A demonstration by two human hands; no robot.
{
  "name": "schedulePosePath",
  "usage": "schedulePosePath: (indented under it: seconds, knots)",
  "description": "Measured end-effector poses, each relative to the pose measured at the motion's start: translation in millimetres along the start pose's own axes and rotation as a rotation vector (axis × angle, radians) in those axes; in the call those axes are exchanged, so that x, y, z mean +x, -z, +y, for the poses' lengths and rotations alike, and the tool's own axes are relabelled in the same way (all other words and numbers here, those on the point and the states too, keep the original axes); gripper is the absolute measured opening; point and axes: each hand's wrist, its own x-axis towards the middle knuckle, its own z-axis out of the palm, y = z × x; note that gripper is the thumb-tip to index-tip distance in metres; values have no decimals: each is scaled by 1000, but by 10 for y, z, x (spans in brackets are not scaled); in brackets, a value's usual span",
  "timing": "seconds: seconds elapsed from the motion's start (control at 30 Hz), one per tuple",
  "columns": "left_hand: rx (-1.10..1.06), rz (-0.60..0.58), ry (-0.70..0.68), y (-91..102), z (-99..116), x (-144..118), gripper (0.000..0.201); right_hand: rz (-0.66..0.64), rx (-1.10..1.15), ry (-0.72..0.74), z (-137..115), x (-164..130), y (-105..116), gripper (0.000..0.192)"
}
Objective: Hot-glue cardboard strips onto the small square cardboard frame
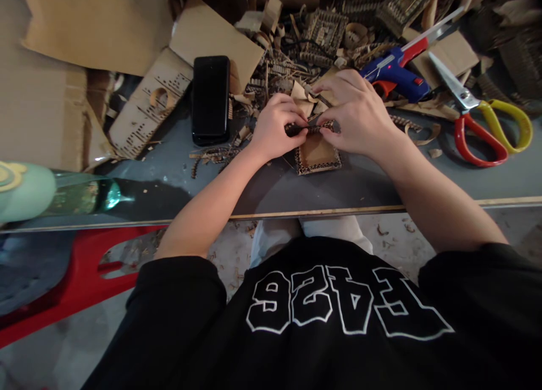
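A small rectangular cardboard piece (318,152) edged with corrugated strips lies on the grey tabletop between my hands. Across its far edge runs a thin corrugated cardboard strip (313,129). My left hand (278,126) pinches this strip from the left between thumb and fingertips. From the other side my right hand (354,112) pinches it too, thumb and index finger together and the remaining fingers raised. The fingers hide part of the strip, so I cannot tell whether it is glued to the piece.
Left of my hands lies a black phone (210,99). A blue glue gun (396,74) and red-and-yellow scissors (474,110) lie to the right. Cardboard scraps (275,68) heap at the back. A green bottle (55,191) lies near the left front edge, above a red chair (80,271).
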Motion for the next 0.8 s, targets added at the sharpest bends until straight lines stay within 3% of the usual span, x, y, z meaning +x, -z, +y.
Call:
schedulePosePath:
  seconds: [0.2,0.37,0.5,0.6,0.7,0.8]
  knots:
    - [12,-58,93,48,97,31,8,-92,-4,-11,-127,-8,84,45]
    - [3,-65,97,43,104,20,4,-107,-11,-34,-127,-20,97,45]
    - [23,-22,141,45,87,-22,6,-92,-140,-57,-133,-33,172,49]
    - [30,1,165,85,125,-39,21,-174,-301,-150,-173,-53,237,56]
    - [-12,8,169,143,171,-37,34,-236,-375,-189,-187,-77,241,45]
    - [-65,-24,130,200,178,-21,33,-215,-338,-116,-149,-91,198,30]
